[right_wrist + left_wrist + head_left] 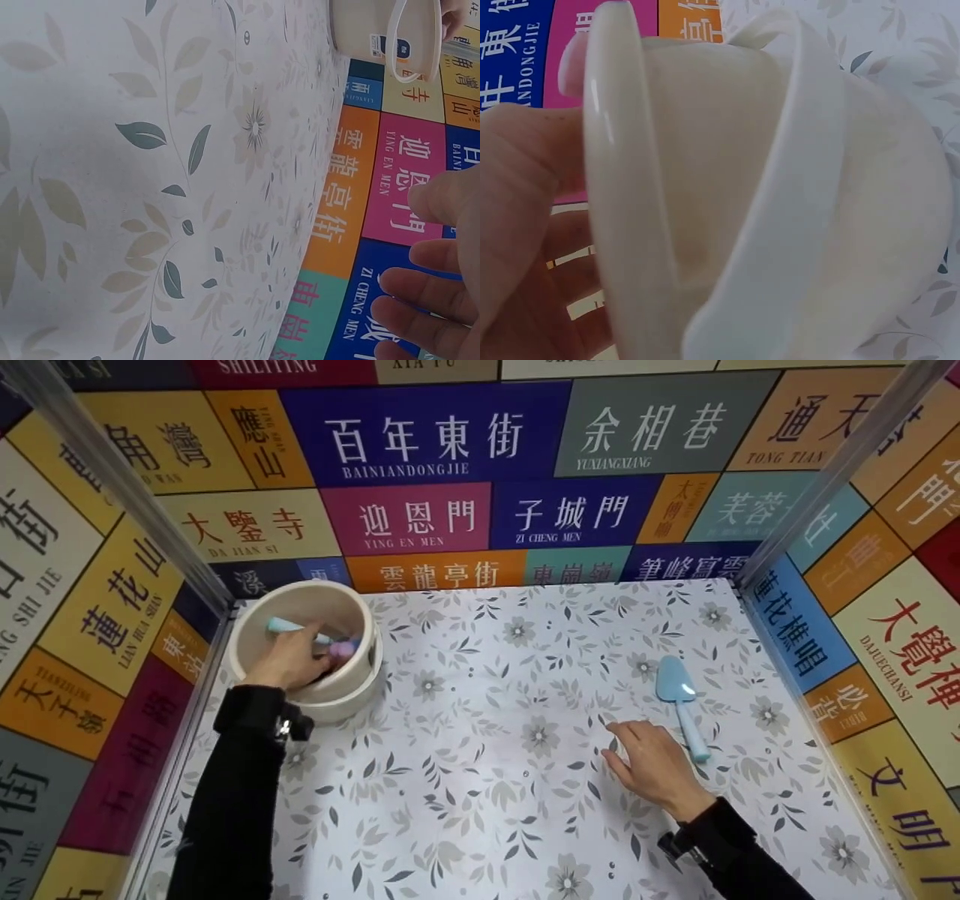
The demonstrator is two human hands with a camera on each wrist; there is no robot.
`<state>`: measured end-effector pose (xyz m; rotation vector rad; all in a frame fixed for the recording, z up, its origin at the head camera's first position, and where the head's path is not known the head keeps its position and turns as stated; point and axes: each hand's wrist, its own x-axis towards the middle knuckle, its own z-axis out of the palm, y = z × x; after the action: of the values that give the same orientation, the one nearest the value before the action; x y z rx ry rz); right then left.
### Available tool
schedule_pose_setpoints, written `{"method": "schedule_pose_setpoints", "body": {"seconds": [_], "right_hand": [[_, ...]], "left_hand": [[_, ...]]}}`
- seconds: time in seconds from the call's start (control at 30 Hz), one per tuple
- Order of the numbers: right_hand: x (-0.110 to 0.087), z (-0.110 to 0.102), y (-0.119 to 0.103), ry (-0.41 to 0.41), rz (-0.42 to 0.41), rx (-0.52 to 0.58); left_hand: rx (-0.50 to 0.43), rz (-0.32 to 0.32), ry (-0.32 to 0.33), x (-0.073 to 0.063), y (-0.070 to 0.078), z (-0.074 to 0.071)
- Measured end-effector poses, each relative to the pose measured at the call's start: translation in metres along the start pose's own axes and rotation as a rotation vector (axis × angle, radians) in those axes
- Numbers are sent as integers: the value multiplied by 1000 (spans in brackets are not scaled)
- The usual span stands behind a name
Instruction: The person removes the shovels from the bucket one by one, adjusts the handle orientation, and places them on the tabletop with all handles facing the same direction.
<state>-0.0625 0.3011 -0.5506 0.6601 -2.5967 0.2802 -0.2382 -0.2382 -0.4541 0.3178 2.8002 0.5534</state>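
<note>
A cream bucket (251,649) stands at the table's back left, its white carrying handle (799,180) hanging against the outside. My left hand (291,658) reaches over the rim into it, across a light-blue rod-like handle (281,624) and beside a small purple object (343,648). The bucket wall partly hides those fingers, and whether they grip anything is unclear. On the right side of the table lies a light-blue toy trowel (679,682), blade toward the back. Left of its handle, my right hand (652,761) hovers with fingers spread loosely and nothing held.
A white flower-patterned tabletop (480,780) spans the space between the hands. Colourful lettered panels (427,435) wall it in at the back and both sides. Clear upright posts (817,472) mark the rear corners, one close behind the bucket.
</note>
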Motion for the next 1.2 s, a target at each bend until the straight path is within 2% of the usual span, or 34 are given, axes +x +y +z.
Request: {"method": "schedule_pose_setpoints", "body": {"seconds": [0.47, 0.6, 1.0, 1.2], "right_hand": [[-2, 5, -1, 15, -11, 27], [-2, 5, -2, 8, -5, 28], [-4, 7, -1, 20, -14, 27], [-4, 7, 0, 25, -17, 29]], "left_hand": [[-17, 87, -57, 17, -8, 13], [-39, 114, -48, 19, -8, 18], [-61, 63, -31, 29, -10, 26], [-62, 66, -12, 31, -10, 28]]}}
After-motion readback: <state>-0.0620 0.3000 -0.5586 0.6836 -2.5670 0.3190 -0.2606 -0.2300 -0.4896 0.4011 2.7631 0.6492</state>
